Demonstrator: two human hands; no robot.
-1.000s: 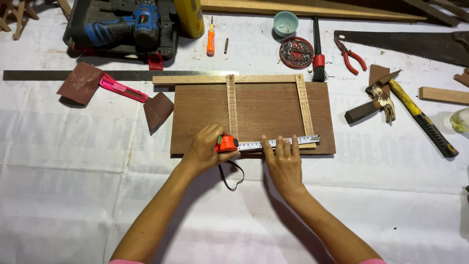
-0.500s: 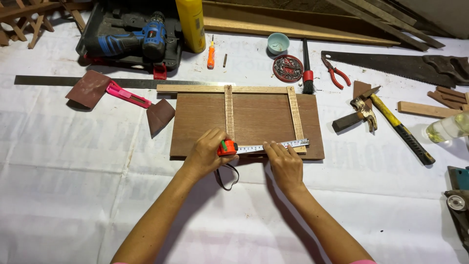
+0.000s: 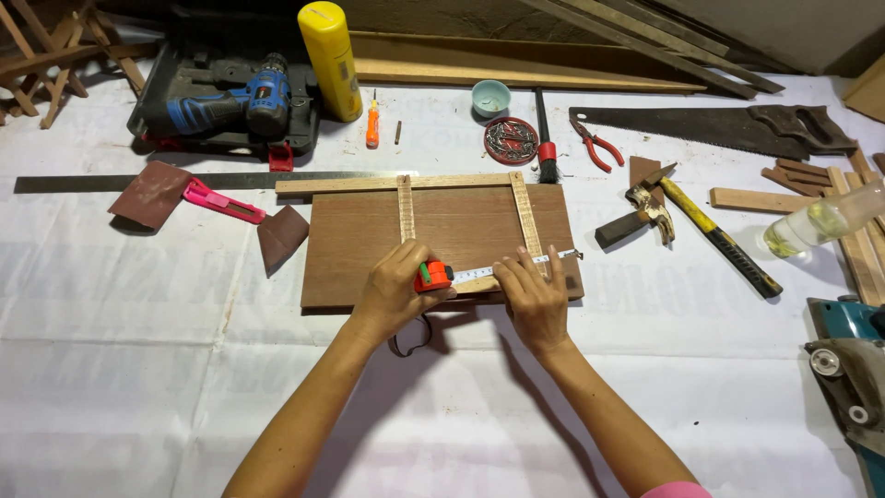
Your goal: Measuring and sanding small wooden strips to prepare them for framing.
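Along the far edge of your white-covered bench point(image 3: 138, 369) you have a blue cordless drill point(image 3: 230, 103) lying in its black case, with a tall yellow bottle point(image 3: 330, 60) just beside it. A long steel ruler point(image 3: 166, 181) lies to the left, near two brown sandpaper pieces point(image 3: 152, 194) and a pink utility knife point(image 3: 223, 201). To the right you see a handsaw point(image 3: 719, 126), red-handled pliers point(image 3: 596, 146), a yellow-handled hammer point(image 3: 710, 231) and a small teal cup point(image 3: 490, 96).

Two sandpaper pieces point(image 3: 152, 194), two hammers point(image 3: 714, 235), one handsaw point(image 3: 710, 124), one drill point(image 3: 230, 101), one yellow bottle point(image 3: 330, 60).
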